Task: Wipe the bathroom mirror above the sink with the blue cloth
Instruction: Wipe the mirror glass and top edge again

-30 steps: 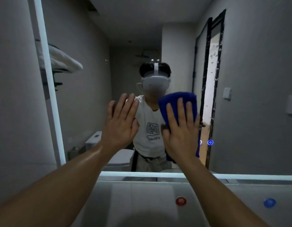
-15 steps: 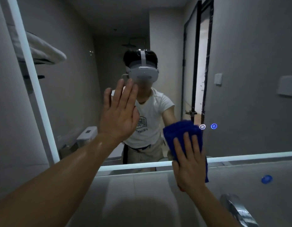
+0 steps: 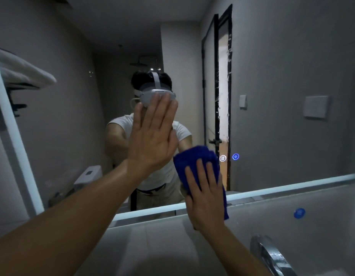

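Home bathroom: lit mirror, tap, reflected toilet, perhaps a shower head.

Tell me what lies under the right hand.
The blue cloth, pressed by the right hand against the mirror near its lit lower edge. The glass behind the cloth is covered.

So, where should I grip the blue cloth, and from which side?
Probably its bunched upper fold, from above: the blue cloth lies flat against the mirror under the straight fingers of the right hand, and that thick fold stands free above the fingertips.
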Tool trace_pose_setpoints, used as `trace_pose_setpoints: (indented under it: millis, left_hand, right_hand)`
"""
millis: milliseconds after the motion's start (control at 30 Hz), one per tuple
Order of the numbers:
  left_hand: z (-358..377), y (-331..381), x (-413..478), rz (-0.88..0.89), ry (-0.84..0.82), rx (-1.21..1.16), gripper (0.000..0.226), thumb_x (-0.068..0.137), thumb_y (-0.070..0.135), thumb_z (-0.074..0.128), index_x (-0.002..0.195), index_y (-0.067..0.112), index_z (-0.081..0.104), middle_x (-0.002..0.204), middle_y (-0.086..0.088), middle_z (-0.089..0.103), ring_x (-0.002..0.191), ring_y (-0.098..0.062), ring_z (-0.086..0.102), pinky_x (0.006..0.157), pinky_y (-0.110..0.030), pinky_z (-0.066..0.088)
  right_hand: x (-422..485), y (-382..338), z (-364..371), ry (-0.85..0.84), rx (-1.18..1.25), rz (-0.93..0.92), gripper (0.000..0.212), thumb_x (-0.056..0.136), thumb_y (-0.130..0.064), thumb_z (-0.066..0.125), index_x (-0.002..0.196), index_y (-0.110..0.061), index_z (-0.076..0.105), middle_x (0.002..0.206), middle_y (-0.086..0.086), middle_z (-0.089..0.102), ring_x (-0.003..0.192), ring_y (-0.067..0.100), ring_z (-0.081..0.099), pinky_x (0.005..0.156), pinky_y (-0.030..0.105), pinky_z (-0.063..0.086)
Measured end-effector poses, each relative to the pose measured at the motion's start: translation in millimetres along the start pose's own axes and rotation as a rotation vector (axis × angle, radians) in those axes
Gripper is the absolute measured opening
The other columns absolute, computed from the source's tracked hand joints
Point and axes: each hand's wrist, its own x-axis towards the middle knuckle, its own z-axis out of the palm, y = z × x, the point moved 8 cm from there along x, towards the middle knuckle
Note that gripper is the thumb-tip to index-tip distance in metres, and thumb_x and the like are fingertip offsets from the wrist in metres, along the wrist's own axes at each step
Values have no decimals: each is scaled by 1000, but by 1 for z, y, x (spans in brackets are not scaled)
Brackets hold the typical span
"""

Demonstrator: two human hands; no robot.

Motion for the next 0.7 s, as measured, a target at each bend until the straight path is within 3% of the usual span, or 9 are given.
trace_pose_setpoints:
  millis: [100,200,333,567,700]
  left_hand:
    - [4,4,38,0,2,27,64,98,29,40,156,9,20,164,-14,18,152,-31,14,121,-54,8]
    - [16,0,53,-78,-70,79,64,101,34,31,158,11,14,166,-11,10,153,-27,4,122,-52,2]
    - [23,2,50,-61,-82,123,64,100,34,32,158,11,16,166,-10,11,153,-26,5,122,-54,5]
    - [23,2,49,-60,-84,148,64,100,36,28,158,12,14,166,-10,11,153,-27,7,122,-55,9]
    - [25,1,49,-64,-94,159,64,101,37,25,158,12,14,166,-10,10,154,-26,6,122,-55,10]
  right_hand:
    - [29,0,-7,39,43,52,76,89,-24,43,157,-25,11,165,5,8,153,25,3,122,49,5]
    - [-12,8,10,-27,-54,-18,80,89,-29,42,158,-25,2,166,3,-2,153,25,-1,122,44,-3]
    - [-58,37,20,-78,-170,-59,87,82,-32,40,158,-25,-1,166,4,-5,152,25,-4,120,44,-2]
    - [9,15,1,-25,-85,-53,83,86,-30,40,158,-20,1,166,7,-5,152,29,-2,120,49,-1]
    - [-63,26,19,-55,-96,-145,71,89,-23,47,156,-20,21,166,7,4,152,29,9,123,49,4]
